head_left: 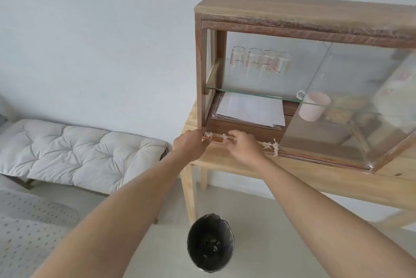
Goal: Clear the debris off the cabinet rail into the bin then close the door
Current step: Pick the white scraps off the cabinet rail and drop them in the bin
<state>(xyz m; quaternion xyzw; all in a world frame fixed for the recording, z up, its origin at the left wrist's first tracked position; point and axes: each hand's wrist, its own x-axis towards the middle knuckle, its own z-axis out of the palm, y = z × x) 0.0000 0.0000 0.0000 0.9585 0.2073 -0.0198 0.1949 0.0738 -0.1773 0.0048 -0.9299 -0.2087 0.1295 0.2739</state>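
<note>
Evidently both hands are held at the rail [292, 152] so scraps [270, 144] can be picked off: left hand [191, 143] loosely curled, right hand [244, 145] seemingly pinching a scrap. Directly below the rail, the bin [210, 244] is placed for catching them, and the glass door [351, 102] is left open.

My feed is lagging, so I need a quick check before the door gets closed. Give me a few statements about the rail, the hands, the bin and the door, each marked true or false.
1. Scraps of debris lie on the cabinet rail. True.
2. The sliding glass door is fully closed. False: the cabinet's left half stands open.
3. The bin stands on the table. False: it is on the floor below the table's edge.
4. Both the left hand and the right hand are at the rail. True.
5. The white mug sits left of the beakers. False: it is lower and to their right.
</note>
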